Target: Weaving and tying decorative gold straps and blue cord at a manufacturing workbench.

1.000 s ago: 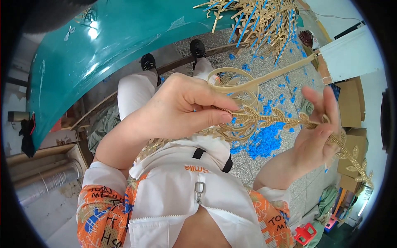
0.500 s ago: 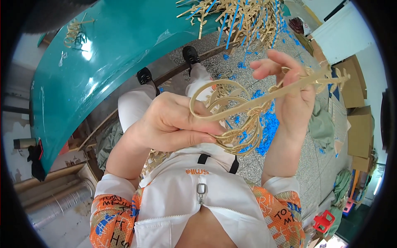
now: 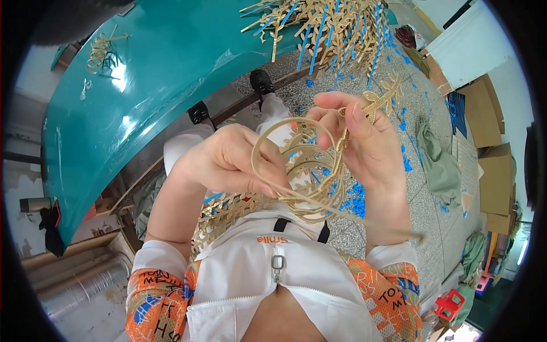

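Between my hands is a coil of gold leaf trim point(image 3: 336, 188), wound into several loose loops. Thumb and fingers of my left hand point(image 3: 228, 162) pinch the coil on its left side. A plain flat end of the band sticks out to the lower right, past the coil. Higher up, my right hand point(image 3: 373, 151) has its fingers curled around a leafy length of the same trim, whose tip rises above the fingers. More gold leaf trim point(image 3: 228, 216) lies across my lap, partly under my left forearm.
A glossy green table point(image 3: 154, 74) curves along the left and far side, carrying a small gold coil point(image 3: 102, 54). Gold and blue strips point(image 3: 336, 34) hang in a heap over its far edge. Blue scraps point(image 3: 356, 199) litter the speckled floor; cardboard boxes point(image 3: 496, 179) stand at right.
My right hand has moved left, nearer the coil, and its fingers have curled more around the trim. The plain band end has swung from upper right to lower right.
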`<action>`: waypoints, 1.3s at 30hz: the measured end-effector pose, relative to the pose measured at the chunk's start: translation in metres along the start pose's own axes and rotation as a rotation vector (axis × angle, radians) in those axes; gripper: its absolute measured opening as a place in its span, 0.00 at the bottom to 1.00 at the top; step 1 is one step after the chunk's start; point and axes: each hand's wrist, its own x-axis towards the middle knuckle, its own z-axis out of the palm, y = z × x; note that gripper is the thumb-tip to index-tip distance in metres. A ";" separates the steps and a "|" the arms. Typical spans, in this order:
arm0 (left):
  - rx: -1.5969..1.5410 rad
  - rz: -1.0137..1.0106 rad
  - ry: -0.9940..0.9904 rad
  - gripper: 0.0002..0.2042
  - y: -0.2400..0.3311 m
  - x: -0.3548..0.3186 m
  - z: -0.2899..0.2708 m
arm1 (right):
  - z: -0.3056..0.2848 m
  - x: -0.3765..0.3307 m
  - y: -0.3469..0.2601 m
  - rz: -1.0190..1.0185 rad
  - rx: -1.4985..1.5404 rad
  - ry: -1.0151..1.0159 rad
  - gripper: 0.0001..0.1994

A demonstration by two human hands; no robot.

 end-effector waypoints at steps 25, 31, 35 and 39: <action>0.684 -0.210 0.655 0.11 -0.001 0.012 0.047 | -0.019 -0.013 0.006 -0.545 -1.047 0.217 0.30; 0.536 -0.264 0.579 0.09 -0.004 0.009 0.051 | -0.032 -0.026 -0.001 -0.632 -0.433 -0.042 0.19; 0.227 -0.457 0.660 0.09 -0.002 0.012 0.052 | -0.006 -0.031 -0.014 -0.899 -0.929 0.196 0.16; 0.202 -0.418 0.621 0.07 0.006 0.012 0.052 | -0.006 -0.029 -0.013 -0.844 -0.779 0.235 0.15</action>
